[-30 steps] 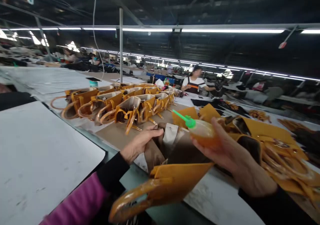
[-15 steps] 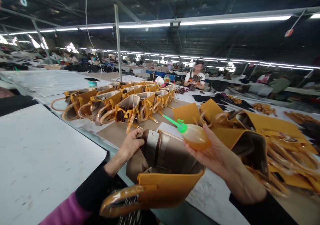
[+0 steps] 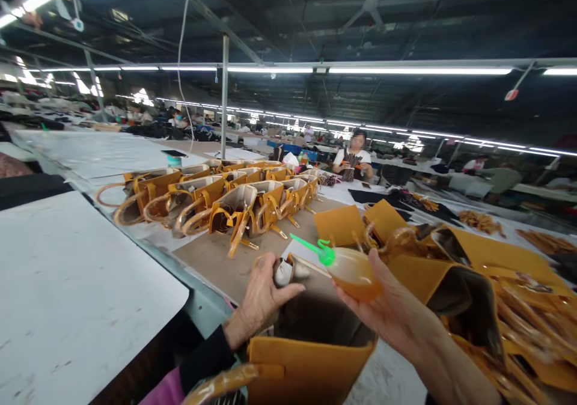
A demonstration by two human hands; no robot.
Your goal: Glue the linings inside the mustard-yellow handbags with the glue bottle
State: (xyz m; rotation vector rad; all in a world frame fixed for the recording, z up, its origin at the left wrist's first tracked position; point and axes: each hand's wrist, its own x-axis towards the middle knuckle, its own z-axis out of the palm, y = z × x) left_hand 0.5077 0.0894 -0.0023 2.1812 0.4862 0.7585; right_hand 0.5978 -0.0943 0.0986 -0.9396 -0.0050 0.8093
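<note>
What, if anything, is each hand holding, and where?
Right hand: the bottle, by its body. Left hand: at the rim of the nearest bag; whether it grips cannot be told.

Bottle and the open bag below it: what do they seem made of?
The bottle looks like smooth, translucent plastic: amber liquid shows through. Its green nozzle seems moulded plastic, evenly coloured. The bag looks like matte leather or imitation, from its smooth surface.

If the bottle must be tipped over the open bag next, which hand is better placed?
Probably the right hand: it holds the bottle, near the opening of the bag. The left hand is at the bag's edge and holds no bottle.
</note>
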